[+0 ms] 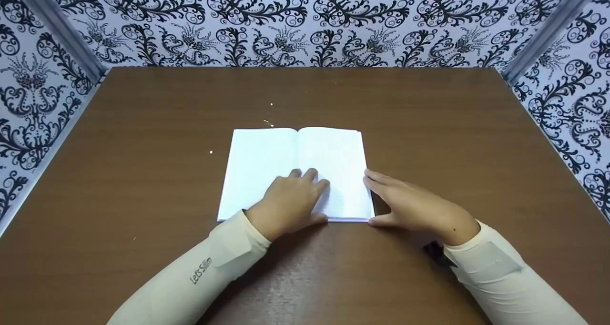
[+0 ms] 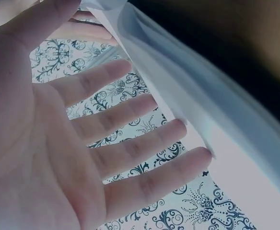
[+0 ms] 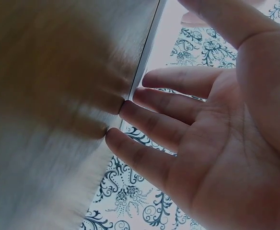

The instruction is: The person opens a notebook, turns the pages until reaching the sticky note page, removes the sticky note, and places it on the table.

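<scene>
Walls: black-and-white scrollwork on the patterned walls [image 1: 362,10], running across the back and down both sides.
Tabletop: a broad brown table [image 1: 143,172], wood-grained, glossy near the front, filling the middle of the head view.
Corner strips: two grey metal strips, one left [image 1: 62,27], one right [image 1: 555,32], slanting where the walls meet.
Sleeves: pale cream, both of them; the left sleeve [image 1: 190,268] comes in from the lower left, the right sleeve [image 1: 510,277] from the lower right.
Book: centre stage, the book [image 1: 262,172] lies opened on the table, two white pages up, fold near its middle, no print that can be made out.
Left hand: the left hand [image 1: 288,201] reaches over the near half of the book, fingers spread and nearly straight, some tips touching the page by the fold, thumb at the bottom edge; gripping nothing.
Right hand: here's the right hand [image 1: 414,203] at the book's right edge, fingers extended, thumb at the near corner; the wrist view has fingertips meeting the tabletop, nothing in the grasp.
Under the right wrist: a small dark object [image 1: 434,252], too hidden to name.
Specks: tiny white specks [image 1: 211,152] left of the book and beyond its top edge.
</scene>
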`<action>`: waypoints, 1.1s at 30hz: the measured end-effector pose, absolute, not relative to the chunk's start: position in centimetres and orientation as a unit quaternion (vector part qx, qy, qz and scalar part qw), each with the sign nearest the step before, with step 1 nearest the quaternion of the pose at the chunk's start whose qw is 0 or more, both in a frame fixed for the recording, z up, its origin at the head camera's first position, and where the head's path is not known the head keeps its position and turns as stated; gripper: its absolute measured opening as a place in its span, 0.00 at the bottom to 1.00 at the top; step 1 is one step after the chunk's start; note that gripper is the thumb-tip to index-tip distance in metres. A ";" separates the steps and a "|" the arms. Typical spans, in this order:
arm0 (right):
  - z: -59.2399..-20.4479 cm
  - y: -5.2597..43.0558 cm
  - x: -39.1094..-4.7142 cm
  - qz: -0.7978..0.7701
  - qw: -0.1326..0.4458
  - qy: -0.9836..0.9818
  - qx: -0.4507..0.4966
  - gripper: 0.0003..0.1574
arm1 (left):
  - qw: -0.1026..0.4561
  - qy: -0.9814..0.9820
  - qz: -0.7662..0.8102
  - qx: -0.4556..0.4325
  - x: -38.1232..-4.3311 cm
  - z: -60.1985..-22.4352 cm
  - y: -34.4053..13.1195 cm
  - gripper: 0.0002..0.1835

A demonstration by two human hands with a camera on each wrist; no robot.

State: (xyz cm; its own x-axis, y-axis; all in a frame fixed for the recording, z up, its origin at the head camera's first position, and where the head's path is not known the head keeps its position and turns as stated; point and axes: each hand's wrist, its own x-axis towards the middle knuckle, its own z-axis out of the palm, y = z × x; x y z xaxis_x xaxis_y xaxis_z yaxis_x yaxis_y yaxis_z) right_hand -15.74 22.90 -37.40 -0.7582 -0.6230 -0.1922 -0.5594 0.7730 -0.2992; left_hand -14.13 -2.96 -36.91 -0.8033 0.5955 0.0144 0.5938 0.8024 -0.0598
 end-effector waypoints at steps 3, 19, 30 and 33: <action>-37.4 22.9 -15.8 -0.114 0.141 0.930 -0.320 0.53 | 0.044 -0.943 0.025 -0.329 -14.2 -36.9 -3.0 0.31; -37.4 22.8 -15.6 -0.146 0.156 0.932 -0.291 0.58 | 0.125 -0.927 0.014 -0.352 -13.9 -37.5 -2.6 0.08; -37.3 22.9 -15.6 -0.146 0.160 0.933 -0.287 0.58 | 0.145 -0.930 -0.003 -0.339 -14.1 -37.4 -2.4 0.07; -37.4 22.9 -15.6 -0.147 0.159 0.933 -0.289 0.58 | 0.155 -0.928 -0.004 -0.339 -14.2 -37.4 -2.4 0.07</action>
State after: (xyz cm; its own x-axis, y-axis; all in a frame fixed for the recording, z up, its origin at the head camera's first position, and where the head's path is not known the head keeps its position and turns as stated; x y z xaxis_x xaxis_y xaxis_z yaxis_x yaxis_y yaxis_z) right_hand -15.62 22.94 -37.35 -0.7832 -0.5849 -0.2109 -0.4914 0.7901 -0.3664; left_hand -14.17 -2.38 -37.38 -0.7218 0.6283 0.2903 0.6305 0.7699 -0.0986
